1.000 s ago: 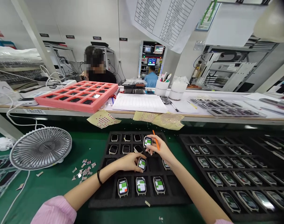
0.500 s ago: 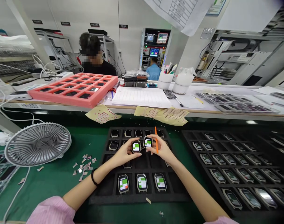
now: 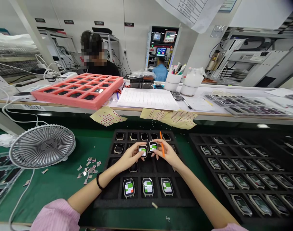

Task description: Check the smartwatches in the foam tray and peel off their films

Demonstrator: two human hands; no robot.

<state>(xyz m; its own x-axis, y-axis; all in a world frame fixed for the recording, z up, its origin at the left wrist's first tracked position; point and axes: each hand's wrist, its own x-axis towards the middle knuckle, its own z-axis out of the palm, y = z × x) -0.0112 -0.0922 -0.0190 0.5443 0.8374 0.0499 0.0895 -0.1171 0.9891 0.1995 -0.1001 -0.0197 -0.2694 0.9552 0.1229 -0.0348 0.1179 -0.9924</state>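
My left hand [image 3: 130,156] grips a small watch body [image 3: 143,150] with a lit green and white screen. Close beside it my right hand [image 3: 166,154] holds a second lit watch body [image 3: 153,146], with an orange stick [image 3: 162,147] pinched between its fingers. Both hands hover over the middle of a black foam tray [image 3: 108,192]. Three lit watch bodies [image 3: 147,186] lie in the tray's front row, and several dark ones [image 3: 144,136] fill its back row.
A white desk fan [image 3: 42,146] lies flat on the green mat at left, with small paper scraps [image 3: 88,167] beside it. A larger black tray of watch bodies [image 3: 243,173] sits at right. A pink tray [image 3: 79,90], papers and cups stand on the raised shelf; a person sits behind it.
My left hand lifted a watch body from the tray's middle row up beside the one in my right hand. The view shifted slightly.
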